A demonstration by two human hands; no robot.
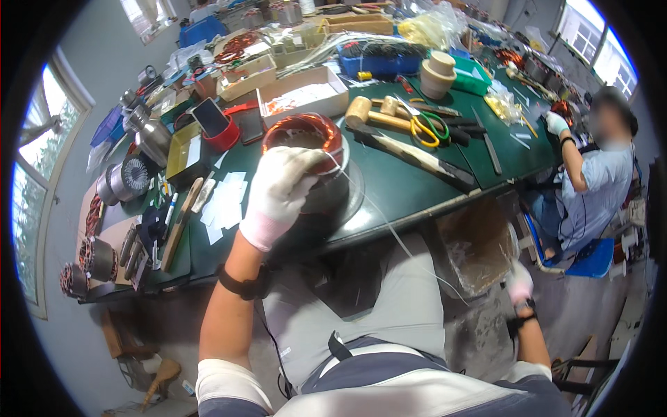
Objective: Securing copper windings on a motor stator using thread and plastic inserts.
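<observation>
A motor stator (326, 198) stands upright near the table's front edge, with a ring of copper windings (299, 128) bulging from its top. My left hand (278, 191), in a white glove, is at the near rim of the windings, fingers bent and pressed together on a thin white cord (389, 226). From there the cord slants down over my lap to the right. My right hand (519, 283), gloved too, is low and far to the right beside an open carton (479, 240). Its fingers are too small and blurred to show whether they hold anything.
Wooden mallets (359, 111), scissors (425, 130) and a dark-ended stick (417, 156) lie right of the stator. White paper slips (226, 201) and a wooden bar (182, 222) lie left. Behind stands a white box (306, 94). A co-worker (597, 174) sits at the right.
</observation>
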